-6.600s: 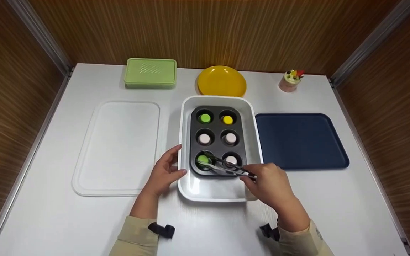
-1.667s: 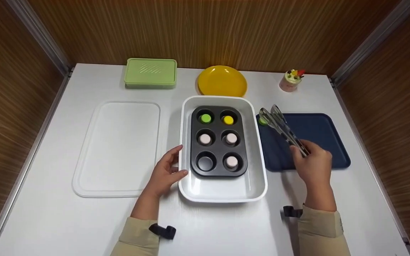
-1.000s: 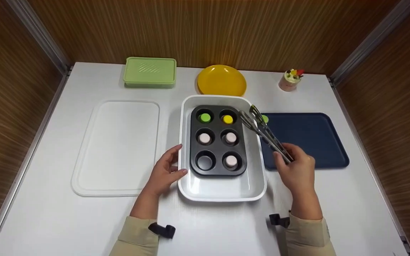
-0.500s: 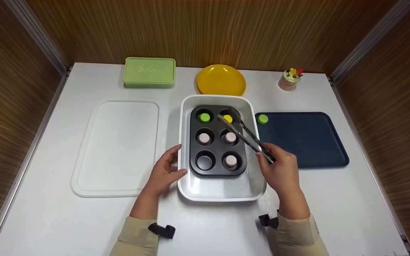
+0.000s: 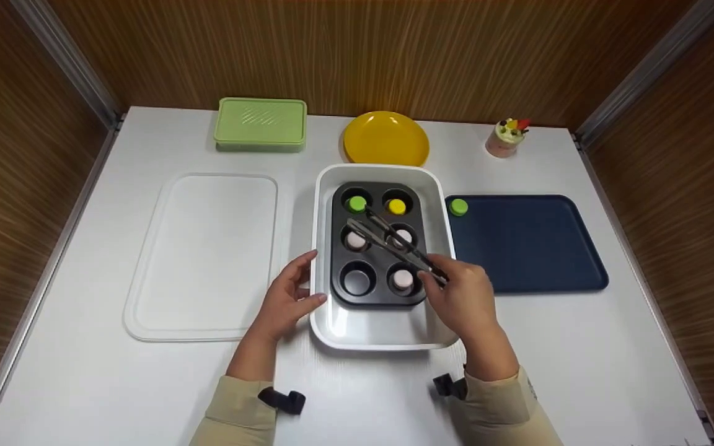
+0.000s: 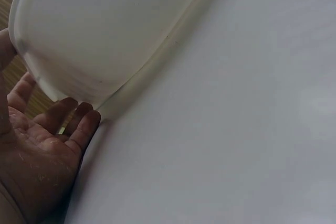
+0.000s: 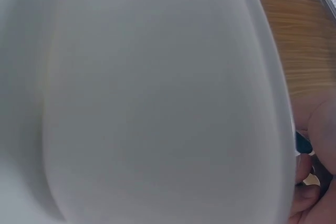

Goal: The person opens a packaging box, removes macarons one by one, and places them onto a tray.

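Observation:
In the head view, my right hand (image 5: 461, 294) grips metal tongs (image 5: 366, 231). The spread tips hover over the middle row of a dark muffin tin (image 5: 379, 296), and I see nothing between them. Small round pieces sit in its cups: a green piece (image 5: 357, 204) and a yellow piece (image 5: 396, 207) at the back, pale pink ones (image 5: 402, 279) in the middle and front right. The front left cup holds nothing. Around the tin stands a white bin (image 5: 382, 328). My left hand (image 5: 286, 300) holds its left side, thumb over the rim, fingers against the outer wall.
Right of the bin, a navy tray (image 5: 530, 244) bears a green piece (image 5: 458, 207) at its back left corner. A translucent lid (image 5: 208, 254) lies left. Behind stand a green lidded box (image 5: 261, 122), a yellow plate (image 5: 385, 139) and a dessert cup (image 5: 506, 139).
A green piece has gone from the tin's front left cup to the navy tray. My right hand has since brought the tongs left from the tray over the tin. The left hand stays put.

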A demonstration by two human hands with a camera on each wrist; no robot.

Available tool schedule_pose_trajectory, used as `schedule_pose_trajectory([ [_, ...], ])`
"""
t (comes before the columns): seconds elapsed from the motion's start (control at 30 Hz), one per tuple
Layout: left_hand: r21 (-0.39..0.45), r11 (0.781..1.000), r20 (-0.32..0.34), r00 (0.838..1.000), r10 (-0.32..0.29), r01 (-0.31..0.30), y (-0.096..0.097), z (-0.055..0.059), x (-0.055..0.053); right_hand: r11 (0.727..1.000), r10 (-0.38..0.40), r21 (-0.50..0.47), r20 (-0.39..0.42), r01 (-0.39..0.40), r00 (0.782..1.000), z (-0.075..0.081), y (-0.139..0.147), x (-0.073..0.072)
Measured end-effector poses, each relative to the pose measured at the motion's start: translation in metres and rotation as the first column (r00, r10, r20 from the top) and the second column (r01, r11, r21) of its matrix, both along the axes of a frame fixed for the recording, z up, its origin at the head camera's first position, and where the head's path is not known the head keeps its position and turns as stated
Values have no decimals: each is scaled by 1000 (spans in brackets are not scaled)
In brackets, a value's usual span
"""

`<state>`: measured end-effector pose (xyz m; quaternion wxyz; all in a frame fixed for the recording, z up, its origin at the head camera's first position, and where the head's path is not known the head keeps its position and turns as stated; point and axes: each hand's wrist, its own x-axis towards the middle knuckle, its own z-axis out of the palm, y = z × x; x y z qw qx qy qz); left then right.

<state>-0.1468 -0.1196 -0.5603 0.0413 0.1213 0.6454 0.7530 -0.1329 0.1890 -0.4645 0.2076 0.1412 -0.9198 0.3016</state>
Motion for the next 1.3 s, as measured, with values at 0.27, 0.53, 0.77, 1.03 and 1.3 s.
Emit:
schedule_pose_trajectory([
  [0.27,-4,1000,-3,1000,1,-1,0,1,0,995,-61,86,85,53,995,-1,-11,0],
  [0.53,3,1000,-14,1000,-7,7,1,0,0,992,-64,117,100,52,993,-2,-15,0],
  [0.77,-5,1000,-14,1000,-4,4,0,0,0,988,-82,144,150,60,985,1,-19,-1],
  [1.03,2,1000,-8,1000,-9,9,0,2,1,980,-103,185,189,68,976,9,-26,-4],
  [1.3,13,1000,-6,1000,-13,13,1,2,0,976,-123,200,203,82,971,9,-27,-4],
])
